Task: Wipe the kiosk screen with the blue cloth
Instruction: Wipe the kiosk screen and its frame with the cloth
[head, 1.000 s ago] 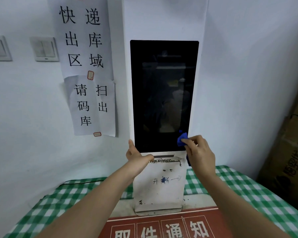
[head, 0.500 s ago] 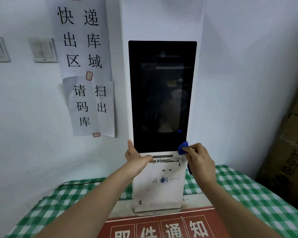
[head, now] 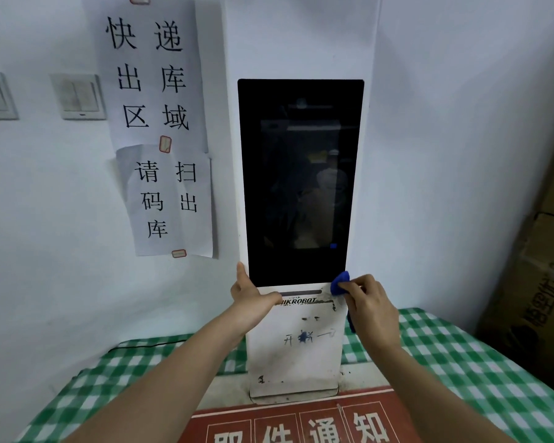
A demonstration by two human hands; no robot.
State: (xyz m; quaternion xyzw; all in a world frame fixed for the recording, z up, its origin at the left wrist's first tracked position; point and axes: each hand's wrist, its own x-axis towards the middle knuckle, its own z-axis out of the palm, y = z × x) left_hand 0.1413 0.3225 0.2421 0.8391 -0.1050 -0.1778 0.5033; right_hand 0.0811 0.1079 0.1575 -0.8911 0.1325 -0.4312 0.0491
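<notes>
A tall white kiosk (head: 296, 350) stands against the wall, its dark screen (head: 299, 180) switched off and reflecting the room. My right hand (head: 370, 310) pinches the blue cloth (head: 339, 284) at the kiosk's right edge, just below the screen's lower right corner, on the white panel. My left hand (head: 250, 297) grips the kiosk's left edge below the screen, thumb laid across the front by the printed logo and fingers round the side.
The kiosk sits on a table with a green checked cloth (head: 454, 359) and a red notice sign (head: 298, 423) in front. Paper signs (head: 160, 123) and two wall switches (head: 79, 95) are to the left. Cardboard boxes (head: 531, 302) stand at the right.
My right hand with the blue cloth has slid down from the screen's lower right corner onto the white panel below it. My left hand has stayed put.
</notes>
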